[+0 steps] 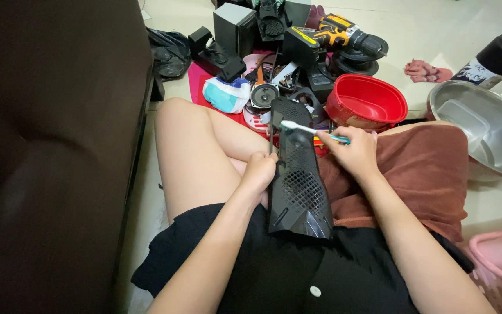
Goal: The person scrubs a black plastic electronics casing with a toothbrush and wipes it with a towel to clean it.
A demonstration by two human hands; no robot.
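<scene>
Head view: black grille (298, 180) stood on lap, long axis running away from body, gripped at left edge by closed left hand (258, 171). Toothbrush (309, 129) pinched in right hand (352, 152), bristles laid across grille top. Grille underside hidden; clutter beyond indistinct.

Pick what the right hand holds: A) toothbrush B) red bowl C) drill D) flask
A: the right hand grips a toothbrush with its head at the top of the black grille, which the left hand steadies; the drill lies on the floor.
</scene>
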